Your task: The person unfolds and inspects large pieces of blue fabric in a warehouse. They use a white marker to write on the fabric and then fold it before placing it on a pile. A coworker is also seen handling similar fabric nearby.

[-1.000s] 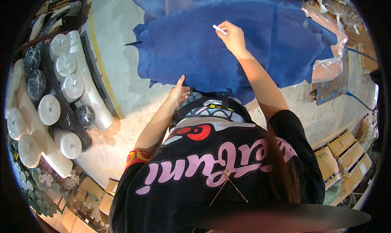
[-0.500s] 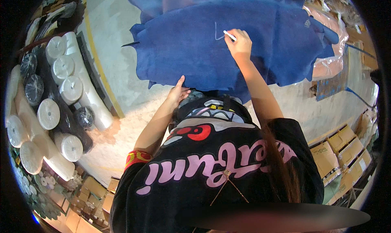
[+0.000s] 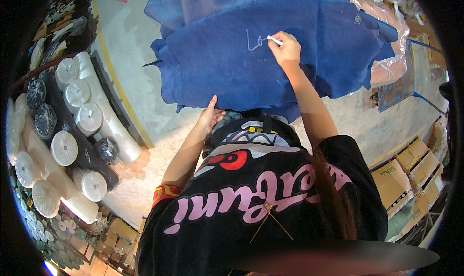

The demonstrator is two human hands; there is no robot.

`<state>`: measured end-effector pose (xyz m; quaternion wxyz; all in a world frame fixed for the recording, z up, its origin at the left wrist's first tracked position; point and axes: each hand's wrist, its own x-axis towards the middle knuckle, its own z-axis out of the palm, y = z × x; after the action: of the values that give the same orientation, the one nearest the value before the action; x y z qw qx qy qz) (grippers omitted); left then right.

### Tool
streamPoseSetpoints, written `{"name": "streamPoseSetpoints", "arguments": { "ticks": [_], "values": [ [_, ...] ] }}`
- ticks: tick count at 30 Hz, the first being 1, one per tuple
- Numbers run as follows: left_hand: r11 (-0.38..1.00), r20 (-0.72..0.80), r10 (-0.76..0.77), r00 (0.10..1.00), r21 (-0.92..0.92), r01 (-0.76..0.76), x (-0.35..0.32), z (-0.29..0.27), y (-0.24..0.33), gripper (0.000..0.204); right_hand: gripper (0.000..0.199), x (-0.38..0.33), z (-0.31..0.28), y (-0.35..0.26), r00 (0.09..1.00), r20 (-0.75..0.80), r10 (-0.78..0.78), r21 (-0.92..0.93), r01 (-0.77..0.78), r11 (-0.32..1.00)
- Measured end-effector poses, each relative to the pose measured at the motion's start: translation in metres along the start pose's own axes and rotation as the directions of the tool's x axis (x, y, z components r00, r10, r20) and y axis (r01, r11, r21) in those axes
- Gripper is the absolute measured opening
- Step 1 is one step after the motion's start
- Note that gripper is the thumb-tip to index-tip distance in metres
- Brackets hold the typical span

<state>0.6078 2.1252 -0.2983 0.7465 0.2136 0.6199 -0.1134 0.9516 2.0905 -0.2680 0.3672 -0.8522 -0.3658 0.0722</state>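
A wide blue leather hide (image 3: 217, 73) with a ragged outline lies spread out in front of me. My right hand (image 3: 287, 49) is closed around a short white marking stick (image 3: 274, 40), pen or chalk I cannot tell. Its tip is at the hide, just right of a pale handwritten mark (image 3: 254, 40). At the hide's near edge is my left hand (image 3: 210, 117), its thumb stretched up over the leather and its fingers apart, slightly bent. No object shows in it.
Another blue hide (image 3: 208, 5) lies beyond the first. On the left, white and black wrapped rolls (image 3: 64, 148) are stacked. Pink plastic-wrapped material (image 3: 389, 70) lies right of the hide, and cardboard boxes (image 3: 391, 182) stand at the lower right. A yellow line (image 3: 113, 66) crosses the floor.
My right hand has added a small looped stroke beside the first pale line and moved slightly right over the leather. The left hand stays by the near edge; the whole view has shifted a little.
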Motion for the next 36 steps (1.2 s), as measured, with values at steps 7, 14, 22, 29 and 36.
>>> {"name": "streamPoseSetpoints", "arguments": {
  "ticks": [7, 14, 22, 29, 36],
  "values": [
    [1.000, 0.013, 0.011, 1.000, 0.001, -0.011, -0.001, 0.001, 0.001, 0.086, 0.012, -0.006, -0.010, 0.006, 0.993, 0.107, -0.059, 0.052, 0.054, 0.997],
    [0.999, 0.000, 0.011, 1.000, 0.039, -0.011, -0.006, 0.004, 0.004, 0.095, 0.013, -0.001, -0.012, 0.014, 0.994, 0.102, -0.039, -0.015, 0.041, 0.999],
    [0.999, 0.022, 0.006, 1.000, 0.039, -0.007, -0.005, 0.004, 0.004, 0.089, 0.013, 0.003, -0.016, 0.020, 0.999, 0.051, -0.019, 0.024, 0.017, 1.000],
    [0.999, 0.041, -0.012, 0.999, 0.033, 0.011, -0.005, 0.003, 0.006, 0.089, 0.011, 0.009, -0.017, 0.010, 0.990, -0.131, -0.056, 0.017, 0.059, 0.998],
    [1.000, 0.038, 0.012, 0.999, 0.021, -0.013, 0.001, 0.000, 0.003, 0.092, 0.010, -0.030, -0.026, 0.006, 0.999, -0.036, -0.002, 0.087, 0.006, 0.996]
  ]
}}
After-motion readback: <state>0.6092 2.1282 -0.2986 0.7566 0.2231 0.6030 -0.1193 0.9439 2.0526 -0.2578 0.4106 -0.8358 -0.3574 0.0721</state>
